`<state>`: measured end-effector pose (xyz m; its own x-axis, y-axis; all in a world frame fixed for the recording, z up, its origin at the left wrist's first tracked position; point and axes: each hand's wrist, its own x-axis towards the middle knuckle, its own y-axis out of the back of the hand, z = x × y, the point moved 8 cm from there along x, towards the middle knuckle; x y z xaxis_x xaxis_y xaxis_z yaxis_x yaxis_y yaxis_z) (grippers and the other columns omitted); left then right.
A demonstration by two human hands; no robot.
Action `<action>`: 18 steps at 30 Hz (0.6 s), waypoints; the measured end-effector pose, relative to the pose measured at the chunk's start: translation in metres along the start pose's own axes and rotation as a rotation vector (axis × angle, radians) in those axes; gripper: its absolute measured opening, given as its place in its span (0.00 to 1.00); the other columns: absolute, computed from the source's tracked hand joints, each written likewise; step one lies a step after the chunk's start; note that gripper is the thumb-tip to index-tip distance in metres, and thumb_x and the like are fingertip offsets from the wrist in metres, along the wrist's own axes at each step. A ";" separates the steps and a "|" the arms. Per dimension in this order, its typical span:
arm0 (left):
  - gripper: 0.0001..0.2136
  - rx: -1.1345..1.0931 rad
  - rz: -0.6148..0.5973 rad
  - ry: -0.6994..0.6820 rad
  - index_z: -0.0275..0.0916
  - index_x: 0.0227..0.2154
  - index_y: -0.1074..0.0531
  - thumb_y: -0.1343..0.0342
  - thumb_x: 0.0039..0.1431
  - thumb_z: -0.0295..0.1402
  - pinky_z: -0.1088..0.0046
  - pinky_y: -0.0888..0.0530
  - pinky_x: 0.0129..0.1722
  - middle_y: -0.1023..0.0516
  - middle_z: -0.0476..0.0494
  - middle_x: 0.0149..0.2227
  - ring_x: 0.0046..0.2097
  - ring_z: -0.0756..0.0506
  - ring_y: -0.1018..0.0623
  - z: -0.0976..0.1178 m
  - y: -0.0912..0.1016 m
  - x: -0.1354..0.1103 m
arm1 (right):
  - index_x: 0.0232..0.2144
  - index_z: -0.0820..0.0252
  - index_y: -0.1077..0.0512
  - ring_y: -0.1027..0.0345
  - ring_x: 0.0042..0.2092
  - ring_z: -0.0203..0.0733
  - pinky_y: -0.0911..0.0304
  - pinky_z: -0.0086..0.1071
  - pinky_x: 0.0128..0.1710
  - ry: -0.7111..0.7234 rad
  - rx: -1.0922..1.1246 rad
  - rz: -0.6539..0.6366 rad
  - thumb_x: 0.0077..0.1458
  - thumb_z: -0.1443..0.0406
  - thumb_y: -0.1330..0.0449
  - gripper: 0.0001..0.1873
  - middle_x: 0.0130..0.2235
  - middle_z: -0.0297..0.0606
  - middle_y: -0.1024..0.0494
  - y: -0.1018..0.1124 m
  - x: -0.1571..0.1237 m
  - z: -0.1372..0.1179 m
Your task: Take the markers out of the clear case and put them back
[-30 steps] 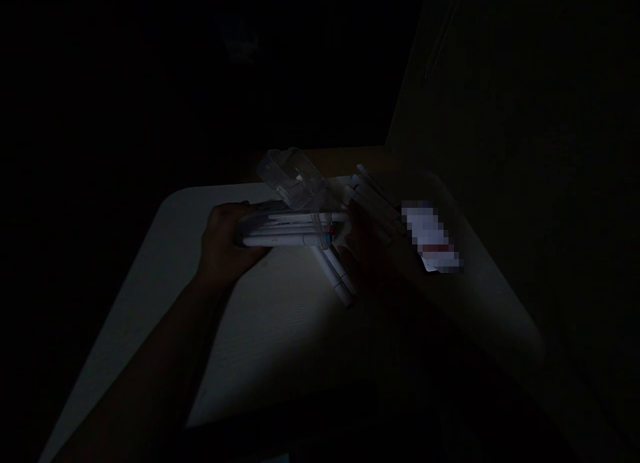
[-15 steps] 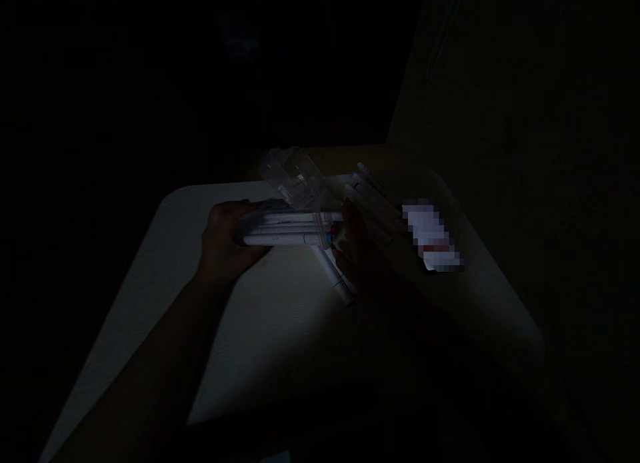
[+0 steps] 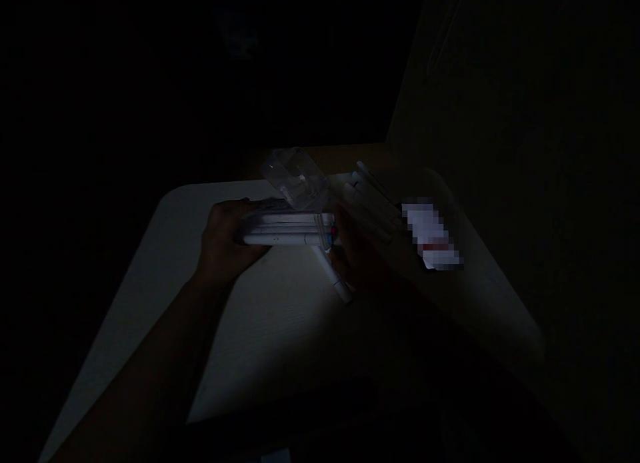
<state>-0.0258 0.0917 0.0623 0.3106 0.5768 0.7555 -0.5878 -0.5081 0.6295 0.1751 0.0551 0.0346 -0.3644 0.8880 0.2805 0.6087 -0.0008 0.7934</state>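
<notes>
My left hand [image 3: 223, 240] is wrapped around the left end of a clear plastic case [image 3: 320, 228] filled with white markers [image 3: 280, 238]. The case lies sideways, with red and blue marker ends showing at its right opening. A clear, empty-looking lid or box part [image 3: 297, 176] stands tilted just behind it. At the opening is my right hand [image 3: 357, 253], fingers apart, one fingertip against the end of an upper marker; much of this hand is lost in shadow. Beneath its fingers, a loose white marker [image 3: 334, 276] lies slantwise on the table.
Several more white markers [image 3: 373, 200] lie in a loose group behind my right hand. A phone-like object with a blurred bright face [image 3: 433, 235] rests to the right on the pale table [image 3: 165, 250]. The room around is very dark.
My right hand has moved slightly left, and the upper marker that stuck out of the case now sits further in. My left hand and the case stay nearly still.
</notes>
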 end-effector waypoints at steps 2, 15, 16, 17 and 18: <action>0.27 -0.008 0.005 -0.001 0.40 0.48 0.34 0.36 0.41 0.38 0.66 0.30 0.48 0.30 0.40 0.46 0.50 0.43 0.29 -0.001 0.000 0.000 | 0.63 0.77 0.63 0.68 0.67 0.43 0.62 0.41 0.66 0.002 -0.012 -0.004 0.54 0.67 0.53 0.38 0.66 0.48 0.61 0.001 0.000 -0.001; 0.28 -0.010 0.011 -0.006 0.40 0.47 0.33 0.35 0.41 0.39 0.65 0.29 0.48 0.30 0.41 0.45 0.50 0.43 0.29 0.002 0.000 0.000 | 0.62 0.77 0.57 0.67 0.67 0.46 0.58 0.44 0.65 0.030 -0.023 0.056 0.53 0.66 0.54 0.36 0.65 0.51 0.58 0.002 0.000 -0.001; 0.27 -0.013 0.011 -0.009 0.40 0.47 0.33 0.35 0.41 0.39 0.65 0.29 0.48 0.30 0.41 0.45 0.50 0.43 0.29 0.003 0.000 0.000 | 0.62 0.76 0.57 0.67 0.67 0.46 0.58 0.44 0.65 0.038 -0.029 0.067 0.54 0.66 0.54 0.36 0.65 0.51 0.57 0.002 -0.001 -0.001; 0.27 -0.014 0.012 -0.008 0.40 0.46 0.33 0.35 0.41 0.39 0.65 0.29 0.48 0.30 0.41 0.45 0.50 0.43 0.29 0.003 0.001 0.000 | 0.62 0.76 0.57 0.67 0.67 0.45 0.58 0.44 0.65 0.046 -0.037 0.075 0.54 0.66 0.54 0.35 0.65 0.50 0.57 0.002 -0.001 -0.001; 0.27 -0.015 0.013 -0.002 0.40 0.46 0.33 0.35 0.41 0.39 0.65 0.29 0.47 0.30 0.40 0.45 0.49 0.43 0.29 0.002 0.001 0.000 | 0.62 0.75 0.56 0.67 0.67 0.45 0.57 0.43 0.65 0.056 -0.045 0.083 0.54 0.66 0.54 0.35 0.65 0.49 0.57 0.003 -0.001 -0.001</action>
<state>-0.0245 0.0901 0.0634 0.3046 0.5688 0.7640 -0.6028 -0.5059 0.6170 0.1760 0.0535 0.0372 -0.3534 0.8569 0.3753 0.6066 -0.0955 0.7893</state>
